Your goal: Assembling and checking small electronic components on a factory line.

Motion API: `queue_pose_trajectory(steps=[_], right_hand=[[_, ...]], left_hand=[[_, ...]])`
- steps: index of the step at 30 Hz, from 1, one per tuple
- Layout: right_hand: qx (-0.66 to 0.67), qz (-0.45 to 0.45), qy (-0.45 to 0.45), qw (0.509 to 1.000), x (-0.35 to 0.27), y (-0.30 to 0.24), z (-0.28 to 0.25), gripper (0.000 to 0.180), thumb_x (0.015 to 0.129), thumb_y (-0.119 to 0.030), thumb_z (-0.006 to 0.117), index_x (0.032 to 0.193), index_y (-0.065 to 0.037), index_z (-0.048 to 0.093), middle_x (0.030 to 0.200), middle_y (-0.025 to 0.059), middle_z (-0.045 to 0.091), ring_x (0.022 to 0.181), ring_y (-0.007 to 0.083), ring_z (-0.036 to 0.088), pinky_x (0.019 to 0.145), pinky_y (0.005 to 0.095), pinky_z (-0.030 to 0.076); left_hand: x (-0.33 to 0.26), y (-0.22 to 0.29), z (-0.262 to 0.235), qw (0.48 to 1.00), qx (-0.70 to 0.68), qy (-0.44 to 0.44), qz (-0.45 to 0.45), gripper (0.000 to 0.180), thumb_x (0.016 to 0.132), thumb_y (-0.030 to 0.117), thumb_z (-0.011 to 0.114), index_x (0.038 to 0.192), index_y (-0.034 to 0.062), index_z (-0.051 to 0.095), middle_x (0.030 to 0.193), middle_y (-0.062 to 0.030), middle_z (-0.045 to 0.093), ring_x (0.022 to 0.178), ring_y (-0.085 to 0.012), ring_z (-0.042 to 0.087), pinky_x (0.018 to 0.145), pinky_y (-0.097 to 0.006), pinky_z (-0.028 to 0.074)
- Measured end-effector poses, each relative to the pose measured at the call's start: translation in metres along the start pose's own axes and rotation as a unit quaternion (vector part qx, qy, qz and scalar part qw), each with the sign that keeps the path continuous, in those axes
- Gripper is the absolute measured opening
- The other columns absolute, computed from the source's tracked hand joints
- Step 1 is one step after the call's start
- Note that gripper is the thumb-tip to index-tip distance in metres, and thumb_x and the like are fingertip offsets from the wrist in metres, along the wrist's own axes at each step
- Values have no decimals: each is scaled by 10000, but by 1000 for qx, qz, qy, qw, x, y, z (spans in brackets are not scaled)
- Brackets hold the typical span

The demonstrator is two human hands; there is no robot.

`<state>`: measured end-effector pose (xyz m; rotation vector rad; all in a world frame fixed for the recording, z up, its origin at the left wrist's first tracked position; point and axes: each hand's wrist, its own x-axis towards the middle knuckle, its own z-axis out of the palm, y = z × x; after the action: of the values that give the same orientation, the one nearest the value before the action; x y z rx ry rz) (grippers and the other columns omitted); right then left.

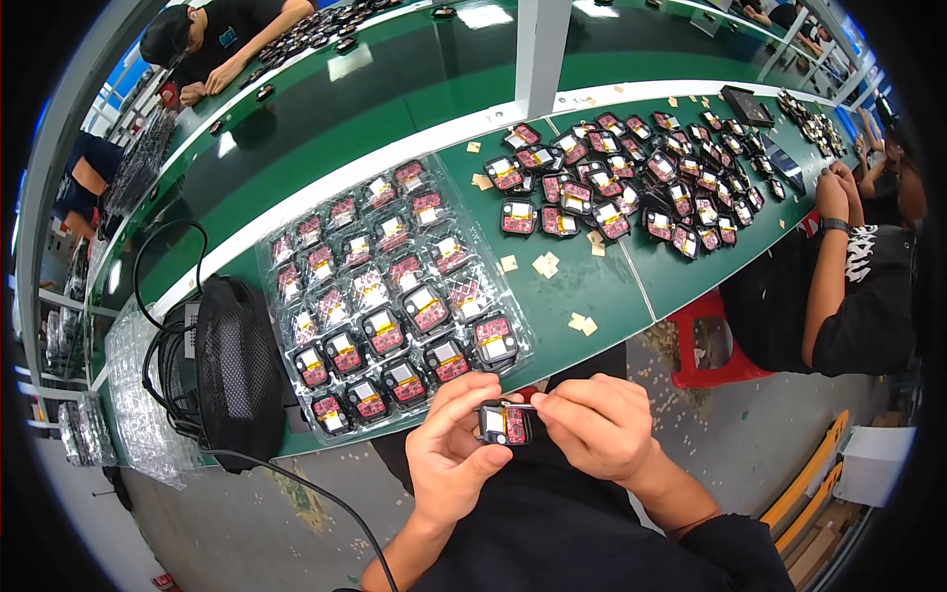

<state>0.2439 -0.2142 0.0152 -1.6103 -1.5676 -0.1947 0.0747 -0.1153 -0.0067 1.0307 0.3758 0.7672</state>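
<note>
Left hand [449,454] and right hand [597,424] both pinch a small square black module [505,423] with red circuitry.

The fingers [464,407] of both hands cover much of the small black device [504,423], so its edges and underside stay hidden. The parts inside the clear blister tray [296,259] are too small to make out. The seated co-worker [858,286] is cut off by the right rim.
</note>
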Motion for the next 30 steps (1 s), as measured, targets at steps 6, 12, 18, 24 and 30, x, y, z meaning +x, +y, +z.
queue_pose_trajectory(steps=[6, 12, 18, 24, 30], right_hand=[[111, 72, -24, 991, 2, 2, -1, 232, 745, 10, 801, 969, -25, 753, 879, 61, 704, 704, 208, 698, 594, 324, 562], [122, 87, -44, 988, 2, 3, -2, 226, 757, 9, 802, 975, -29, 752, 871, 62, 701, 693, 208, 694, 573, 318, 554], [125, 103, -46, 986, 3, 1, -5, 234, 763, 10, 801, 988, -35, 754, 871, 56, 701, 679, 203, 688, 564, 315, 550], [107, 95, -45, 989, 0, 0, 0, 238, 754, 5, 799, 984, -39, 755, 872, 53, 701, 678, 192, 685, 564, 307, 544], [-5, 12, -48, 999, -1, 4, 0, 274, 725, -5, 798, 993, -41, 755, 874, 40, 692, 637, 189, 646, 567, 301, 531]], left_hand=[[1, 3, -1, 1000, -1, -3, -2, 598, 859, 131, 857, 1344, -99, 595, 1418, -171, 507, 1211, -293, 633, 998, -386, 544], [1, 3, 0, 1000, 14, -10, -5, 588, 863, 101, 847, 1349, -107, 588, 1433, -167, 492, 1222, -292, 628, 987, -374, 552], [2, 2, 0, 1000, -10, -12, -8, 582, 867, 84, 839, 1352, -110, 584, 1433, -165, 489, 1222, -288, 629, 990, -369, 556], [3, 4, 2, 1000, 12, -14, -14, 571, 865, 56, 834, 1353, -108, 587, 1428, -155, 495, 1223, -274, 623, 970, -344, 556], [-1, 3, 1, 1000, 10, 12, -27, 572, 857, 40, 837, 1351, -108, 591, 1402, -154, 518, 1219, -253, 615, 951, -328, 548]])
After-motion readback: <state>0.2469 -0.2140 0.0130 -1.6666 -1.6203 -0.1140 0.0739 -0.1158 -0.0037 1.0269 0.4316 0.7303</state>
